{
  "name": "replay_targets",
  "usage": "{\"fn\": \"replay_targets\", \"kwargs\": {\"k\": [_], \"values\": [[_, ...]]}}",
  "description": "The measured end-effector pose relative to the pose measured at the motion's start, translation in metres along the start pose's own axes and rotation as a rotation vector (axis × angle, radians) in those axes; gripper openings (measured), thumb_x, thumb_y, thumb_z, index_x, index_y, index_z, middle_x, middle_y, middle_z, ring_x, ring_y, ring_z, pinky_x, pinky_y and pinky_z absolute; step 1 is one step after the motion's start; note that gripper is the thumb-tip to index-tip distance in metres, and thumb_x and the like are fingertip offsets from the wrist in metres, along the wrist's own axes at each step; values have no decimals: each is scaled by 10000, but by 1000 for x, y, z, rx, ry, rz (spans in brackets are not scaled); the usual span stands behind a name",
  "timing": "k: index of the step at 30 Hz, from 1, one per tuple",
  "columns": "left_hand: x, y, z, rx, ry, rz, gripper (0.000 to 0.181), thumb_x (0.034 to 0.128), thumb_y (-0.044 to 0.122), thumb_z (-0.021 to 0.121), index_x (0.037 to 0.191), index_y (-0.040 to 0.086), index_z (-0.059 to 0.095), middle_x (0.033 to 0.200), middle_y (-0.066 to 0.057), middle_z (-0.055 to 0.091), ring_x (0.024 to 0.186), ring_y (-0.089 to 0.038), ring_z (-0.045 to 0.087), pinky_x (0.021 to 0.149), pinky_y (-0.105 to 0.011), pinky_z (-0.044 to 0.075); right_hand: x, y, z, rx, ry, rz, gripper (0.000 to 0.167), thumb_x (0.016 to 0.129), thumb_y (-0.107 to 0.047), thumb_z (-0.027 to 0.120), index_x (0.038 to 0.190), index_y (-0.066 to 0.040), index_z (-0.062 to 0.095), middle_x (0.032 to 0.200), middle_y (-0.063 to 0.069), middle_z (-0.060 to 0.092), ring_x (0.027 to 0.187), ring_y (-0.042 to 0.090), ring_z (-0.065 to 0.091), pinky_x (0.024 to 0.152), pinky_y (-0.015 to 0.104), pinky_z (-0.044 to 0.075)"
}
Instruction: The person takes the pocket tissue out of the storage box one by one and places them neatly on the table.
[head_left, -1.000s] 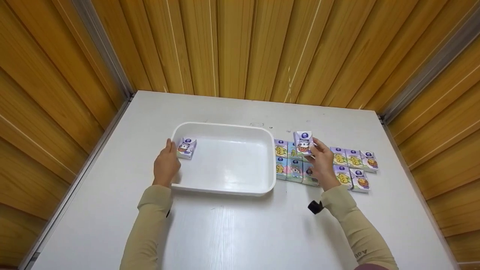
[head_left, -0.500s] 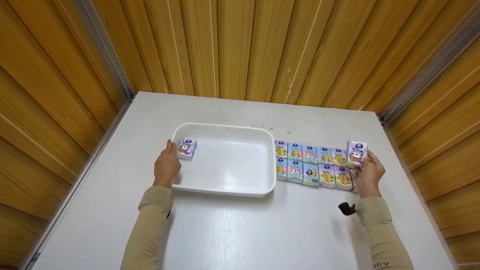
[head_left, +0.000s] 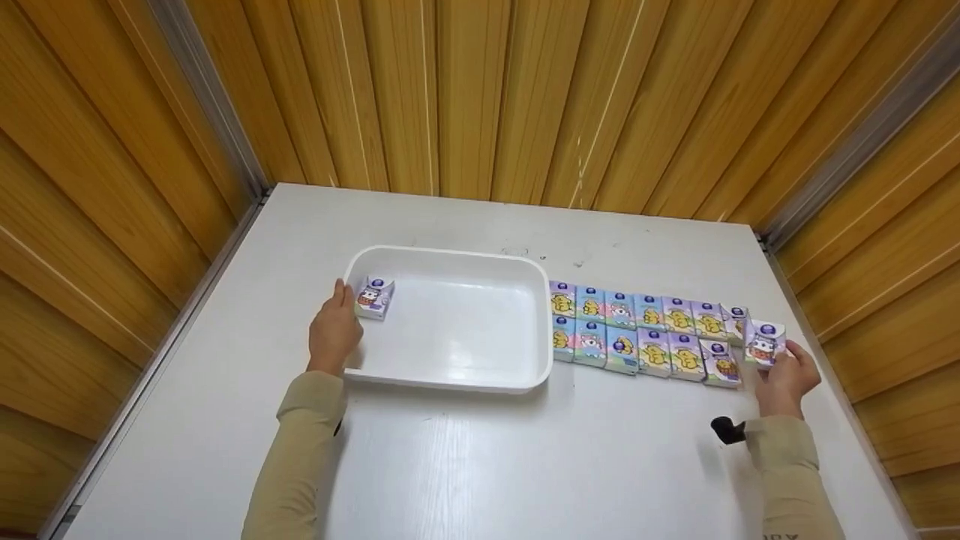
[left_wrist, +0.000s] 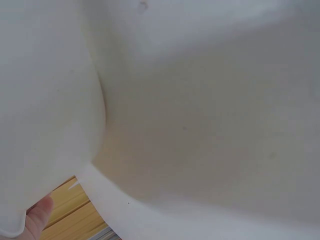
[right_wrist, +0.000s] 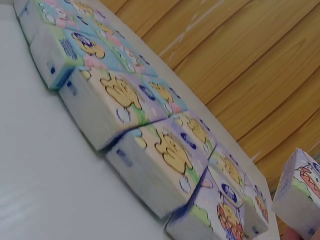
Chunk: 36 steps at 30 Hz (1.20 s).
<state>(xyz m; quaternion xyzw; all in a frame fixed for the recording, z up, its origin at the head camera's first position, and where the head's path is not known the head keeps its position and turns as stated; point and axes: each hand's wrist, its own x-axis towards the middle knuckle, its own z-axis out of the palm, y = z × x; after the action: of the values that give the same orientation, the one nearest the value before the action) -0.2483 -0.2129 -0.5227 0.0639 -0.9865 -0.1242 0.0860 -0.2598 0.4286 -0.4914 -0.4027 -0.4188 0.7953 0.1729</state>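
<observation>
My left hand (head_left: 335,334) grips the left wall of a white plastic bin (head_left: 450,386), its fingers lying along the side. In the left wrist view, the pale wall (left_wrist: 45,100) fills much of the picture and only a bit of the hand shows at lower left. A purple tissue pack (head_left: 374,298) lies inside the bin, in its upper left corner. At the right, my right hand (head_left: 787,379) holds another purple tissue pack (head_left: 765,343) by its lower right side, just off the end of two rows of tissue packs (head_left: 651,351).
The rows of packs butt against the bin's right wall, with an orange-and-purple pack (head_left: 720,364) at the near right end. Everything stands on a white table (head_left: 465,465). Wood-patterned panels (head_left: 465,97) rise behind and at both sides.
My right hand has carried the purple tissue pack rightward and nearer, from above the middle of the rows to their right end. The left hand and bin have stayed put.
</observation>
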Motion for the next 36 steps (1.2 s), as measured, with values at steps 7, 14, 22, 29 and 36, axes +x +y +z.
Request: {"fn": "replay_targets", "kwargs": {"k": [7,14,22,29,36], "values": [[-1,-1,0,-6,85,43,496,801,10,475,1285,-62,398,1382,-207,344,955,-376,554,726,-429,508,7,5,-13,-37,10,-6,271,881,10,309,942,-152,518,1005,-50,488,948,58,486,528,153,491],[0,-1,0,-20,49,21,504,814,22,470,1303,-55,375,1398,-208,315,1003,-387,529,772,-455,486,23,15,-20,-253,81,13,277,876,-21,332,887,-199,545,915,-92,475,832,13,477,547,102,456],[-1,0,-1,-13,23,6,516,826,33,475,1317,-58,349,1407,-216,292,1034,-398,516,810,-463,474,56,24,-32,-242,51,30,285,844,35,377,760,-167,560,829,-75,508,803,31,503,423,148,420],[-2,1,-1,-11,41,14,519,815,33,478,1312,-58,358,1396,-216,311,1014,-398,528,792,-463,481,57,23,-30,-214,55,84,274,838,53,406,826,-172,562,840,-76,526,826,23,534,483,132,472],[-1,-1,0,-12,53,27,501,830,45,466,1310,-56,363,1397,-209,316,1010,-393,531,776,-453,492,22,15,-17,-299,75,83,418,826,14,415,1180,-190,502,1004,-93,471,891,17,456,575,115,458]]}}
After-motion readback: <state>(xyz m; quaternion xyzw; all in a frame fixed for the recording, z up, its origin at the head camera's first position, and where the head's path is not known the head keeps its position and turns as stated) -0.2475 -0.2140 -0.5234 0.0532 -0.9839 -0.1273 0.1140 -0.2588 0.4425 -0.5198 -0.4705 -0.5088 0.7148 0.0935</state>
